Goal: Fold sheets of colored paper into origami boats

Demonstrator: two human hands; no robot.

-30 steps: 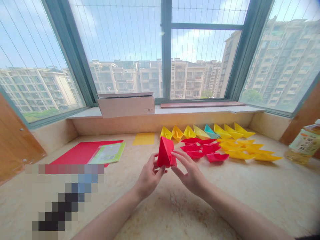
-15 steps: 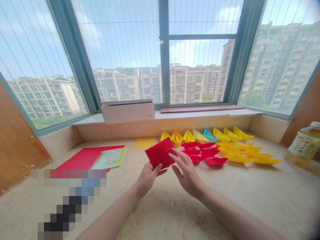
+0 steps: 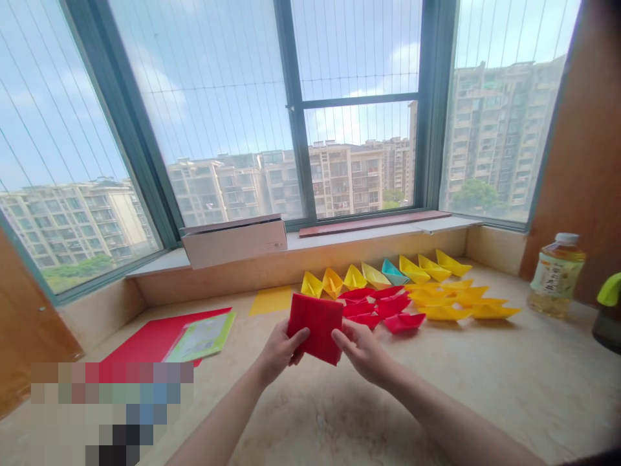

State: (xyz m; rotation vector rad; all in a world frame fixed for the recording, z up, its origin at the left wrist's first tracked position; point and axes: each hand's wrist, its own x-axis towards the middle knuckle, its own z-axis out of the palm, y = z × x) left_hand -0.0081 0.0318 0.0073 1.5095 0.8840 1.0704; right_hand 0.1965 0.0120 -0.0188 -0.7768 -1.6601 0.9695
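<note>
Between my two hands, above the counter, is a folded red paper (image 3: 317,327), roughly square and tilted. My left hand (image 3: 284,346) pinches its left edge, thumb on the near face and fingers behind. On the right edge, my right hand (image 3: 361,349) grips it the same way. Just beyond the hands lie several red paper boats (image 3: 400,322). Right of those sit several yellow paper boats (image 3: 446,312). A back row of boats includes one blue paper boat (image 3: 394,272).
A yellow paper sheet (image 3: 270,301) lies behind my left hand. Red sheets (image 3: 140,333) and a green-edged packet (image 3: 206,336) lie at left. A drink bottle (image 3: 557,275) and a dark container with a green top (image 3: 610,314) stand at right. A white box (image 3: 235,243) rests on the sill.
My right hand has gone from open fingers touching the paper to gripping its right edge. The paper has turned and sits lower. The camera view has shifted right.
</note>
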